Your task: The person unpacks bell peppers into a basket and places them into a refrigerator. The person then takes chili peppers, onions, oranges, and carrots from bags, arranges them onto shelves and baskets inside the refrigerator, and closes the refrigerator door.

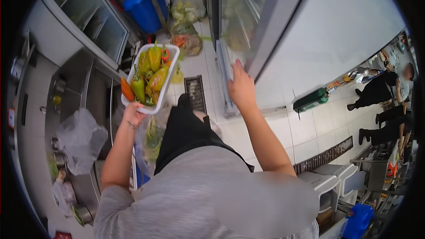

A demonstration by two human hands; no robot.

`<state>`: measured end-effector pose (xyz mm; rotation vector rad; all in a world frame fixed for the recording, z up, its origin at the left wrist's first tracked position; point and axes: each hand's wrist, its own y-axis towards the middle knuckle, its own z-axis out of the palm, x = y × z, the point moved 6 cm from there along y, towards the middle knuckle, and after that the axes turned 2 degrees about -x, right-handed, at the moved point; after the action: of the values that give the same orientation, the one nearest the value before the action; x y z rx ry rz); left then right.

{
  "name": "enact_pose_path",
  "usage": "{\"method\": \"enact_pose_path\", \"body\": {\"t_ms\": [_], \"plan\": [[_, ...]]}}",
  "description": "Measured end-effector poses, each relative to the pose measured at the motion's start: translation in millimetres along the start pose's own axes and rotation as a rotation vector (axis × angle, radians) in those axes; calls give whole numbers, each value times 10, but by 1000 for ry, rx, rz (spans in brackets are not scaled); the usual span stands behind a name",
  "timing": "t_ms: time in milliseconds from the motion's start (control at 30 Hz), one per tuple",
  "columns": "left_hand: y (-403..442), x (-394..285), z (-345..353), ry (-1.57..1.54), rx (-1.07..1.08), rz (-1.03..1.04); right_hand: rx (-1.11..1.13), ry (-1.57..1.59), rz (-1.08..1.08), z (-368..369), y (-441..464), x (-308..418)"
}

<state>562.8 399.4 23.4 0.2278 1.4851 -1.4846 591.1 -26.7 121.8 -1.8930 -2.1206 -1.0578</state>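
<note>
A white tray [173, 62] full of green, yellow and orange peppers [155, 57] is held out at the left by my left hand [133, 114], which grips its near edge. My right hand [241, 85] reaches forward to the edge of a glass fridge door [248, 13]. Its fingers lie against the door's frame, partly hidden, and I cannot make out how firmly they hold it.
A steel counter [66, 68] with a clear plastic bag [82, 139] runs along the left. Ahead are a blue bin [144, 9] and bagged vegetables [187, 44] on the floor. People in dark clothes [376, 89] stand far right, near a green cylinder [311, 100].
</note>
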Motion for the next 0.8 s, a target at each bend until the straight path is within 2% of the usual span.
{"method": "enact_pose_path", "body": {"t_ms": [100,133,167,200,233,267,333,367,400,433,500,633,733,800], "plan": [[1301,-48,-293,-34,143,-14,-39,-3,81,193,27,30],[1466,-167,-133,19,58,56,-20,51,134,312,103,63],[1861,-195,-146,-36,101,15,61,218,188,522,238,65],[1809,-439,194,54,64,31,141,382,229,756,488,62],[1731,-701,566,136,21,44,149,484,342,1035,826,-49],[2170,-863,678,162,81,6,177,589,463,1398,1136,-192],[2860,-928,661,211,150,-124,207,837,687,2092,1716,-563],[3056,-1074,652,299,154,-114,189,987,790,2382,2044,-710],[3286,-1313,789,388,163,-97,257,915,844,2477,2449,-646],[3431,-1487,923,471,181,-64,353,892,833,2588,2705,-651],[3457,-2001,1379,551,298,-136,399,964,792,2670,3193,-515],[4089,-2568,1578,663,286,-136,432,1057,615,2703,3887,-184],[4215,-2714,1810,620,290,-149,534,652,264,2689,3923,-129],[4508,-2705,1884,566,271,-139,457,511,191,2845,4129,-203]]}}
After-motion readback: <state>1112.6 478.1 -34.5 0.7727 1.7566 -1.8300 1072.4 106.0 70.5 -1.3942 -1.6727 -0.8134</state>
